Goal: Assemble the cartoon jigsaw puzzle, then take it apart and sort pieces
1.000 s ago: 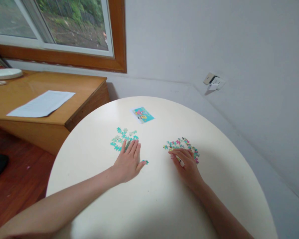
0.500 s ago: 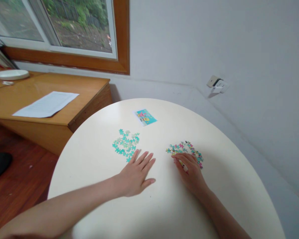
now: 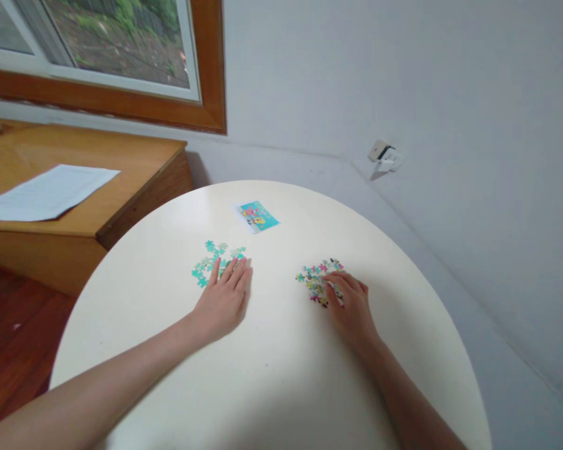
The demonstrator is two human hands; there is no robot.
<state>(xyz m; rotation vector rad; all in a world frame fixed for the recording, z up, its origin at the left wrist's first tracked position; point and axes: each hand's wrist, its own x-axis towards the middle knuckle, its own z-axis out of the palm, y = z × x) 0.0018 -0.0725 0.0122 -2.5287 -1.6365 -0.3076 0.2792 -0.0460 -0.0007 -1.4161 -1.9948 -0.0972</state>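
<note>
My left hand (image 3: 225,300) lies flat, fingers stretched out, over the near right part of a loose pile of teal and pale green jigsaw pieces (image 3: 199,273). Some of those pieces are hidden under its fingers. At the right edge of a second, multicoloured pile of jigsaw pieces (image 3: 315,284) rests my right hand (image 3: 351,306). Its fingers are curved, with the thumb apart from them and pieces showing in the gap. No piece appears lifted in either hand.
A small cartoon picture card (image 3: 258,217) lies toward the far side of the round white table (image 3: 281,387). Left of it stands a wooden desk (image 3: 136,147) with a paper sheet (image 3: 51,192). A wall socket (image 3: 385,156) holds a plug.
My left hand has slid forward and left onto the teal pieces. The multicoloured pile is narrower, its right side pushed inward by my right hand. The camera view has turned slightly right.
</note>
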